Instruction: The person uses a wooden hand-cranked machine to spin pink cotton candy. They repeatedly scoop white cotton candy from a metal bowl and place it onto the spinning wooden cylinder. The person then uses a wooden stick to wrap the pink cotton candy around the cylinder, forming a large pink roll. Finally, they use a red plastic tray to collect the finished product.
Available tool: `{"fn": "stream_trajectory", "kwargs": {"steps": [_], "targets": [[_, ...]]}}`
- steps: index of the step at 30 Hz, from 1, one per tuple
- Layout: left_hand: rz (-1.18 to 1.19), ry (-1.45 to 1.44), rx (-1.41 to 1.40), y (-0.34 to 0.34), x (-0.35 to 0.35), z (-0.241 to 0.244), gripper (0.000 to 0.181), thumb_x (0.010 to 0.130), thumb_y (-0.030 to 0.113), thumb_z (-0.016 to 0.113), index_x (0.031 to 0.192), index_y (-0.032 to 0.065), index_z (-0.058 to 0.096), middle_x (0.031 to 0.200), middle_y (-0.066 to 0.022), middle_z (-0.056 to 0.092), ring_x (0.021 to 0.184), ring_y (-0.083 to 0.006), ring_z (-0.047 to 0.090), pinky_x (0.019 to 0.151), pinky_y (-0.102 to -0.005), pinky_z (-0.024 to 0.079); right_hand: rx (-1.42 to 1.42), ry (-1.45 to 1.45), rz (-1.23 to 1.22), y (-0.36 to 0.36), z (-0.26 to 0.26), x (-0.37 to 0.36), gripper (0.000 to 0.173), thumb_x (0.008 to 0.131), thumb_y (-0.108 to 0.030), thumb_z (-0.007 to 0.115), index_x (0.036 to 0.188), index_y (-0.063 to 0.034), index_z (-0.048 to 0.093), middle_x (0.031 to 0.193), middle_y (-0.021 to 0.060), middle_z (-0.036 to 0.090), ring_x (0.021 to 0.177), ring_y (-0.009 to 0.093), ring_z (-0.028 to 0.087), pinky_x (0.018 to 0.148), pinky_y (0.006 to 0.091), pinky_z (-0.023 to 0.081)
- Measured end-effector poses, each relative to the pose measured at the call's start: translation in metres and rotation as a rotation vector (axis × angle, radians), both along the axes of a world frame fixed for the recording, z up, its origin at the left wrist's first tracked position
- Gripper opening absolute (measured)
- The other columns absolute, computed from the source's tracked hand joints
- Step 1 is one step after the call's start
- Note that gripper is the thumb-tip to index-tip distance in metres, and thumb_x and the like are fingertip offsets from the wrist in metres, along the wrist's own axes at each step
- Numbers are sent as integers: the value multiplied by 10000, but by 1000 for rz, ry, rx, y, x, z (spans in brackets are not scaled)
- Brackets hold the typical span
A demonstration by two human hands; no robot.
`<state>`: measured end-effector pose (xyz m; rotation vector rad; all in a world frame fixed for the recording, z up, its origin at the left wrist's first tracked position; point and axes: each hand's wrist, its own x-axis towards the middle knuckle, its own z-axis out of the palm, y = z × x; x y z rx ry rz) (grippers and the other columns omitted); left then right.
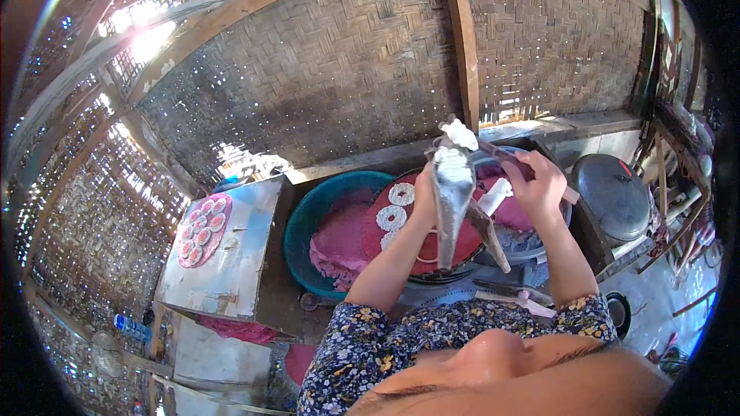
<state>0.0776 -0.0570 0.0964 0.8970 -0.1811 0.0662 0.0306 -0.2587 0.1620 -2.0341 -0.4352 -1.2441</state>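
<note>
Above a round red tray, my left hand grips a dark cone-shaped holder with white paste in its open top. My right hand is closed around a wooden stick, whose far end, with a lump of white paste on it, is at the top of the cone. White lacy rings lie on the red tray, partly hidden by my left forearm. A brown wooden piece slants down behind the cone. Near my right hand is a white tube-like piece.
A teal basin holding pink cloth stands left of the tray; a grey basin is at the right. Farther right sits a dark round lid. At left, a box bears a pink tray of rings. A woven wall rises behind.
</note>
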Motion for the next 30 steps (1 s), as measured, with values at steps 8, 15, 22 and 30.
{"fn": "stream_trajectory", "kwargs": {"steps": [8, 15, 22, 30], "targets": [[186, -152, 228, 25, 33, -36, 370, 870, 333, 393, 979, 16, 551, 867, -127, 596, 731, -293, 612, 612, -483, 534, -165, -9, 430, 1, -14, -41, 195, 626, -152, 754, 723, -53, 617, 608, 88, 577, 538, 259, 577, 494, 331, 447], [10, -488, 317, 18, 31, -13, 315, 872, 244, 447, 1138, 91, 518, 957, -82, 589, 805, -303, 588, 686, -543, 486, -94, 87, 65, -16, -13, 12, 193, 685, -116, 724, 804, -7, 618, 665, 103, 619, 535, 121, 570, 497, 255, 441], [-154, -401, 94, 73, -15, 13, 220, 717, 35, 603, 929, 55, 545, 931, -61, 525, 870, -290, 605, 933, -503, 406, 352, 355, 664, -37, -5, -2, 78, 744, -41, 673, 789, -9, 618, 786, 29, 624, 714, 78, 553, 648, 237, 438], [-354, -539, -544, 53, -32, 17, 170, 658, 252, 660, 702, 195, 507, 925, -42, 488, 967, -232, 451, 1058, -571, 85, 191, 647, 708, -16, -31, -1, 195, 723, -163, 706, 824, -19, 622, 722, 54, 585, 680, 116, 560, 629, 264, 438]]}}
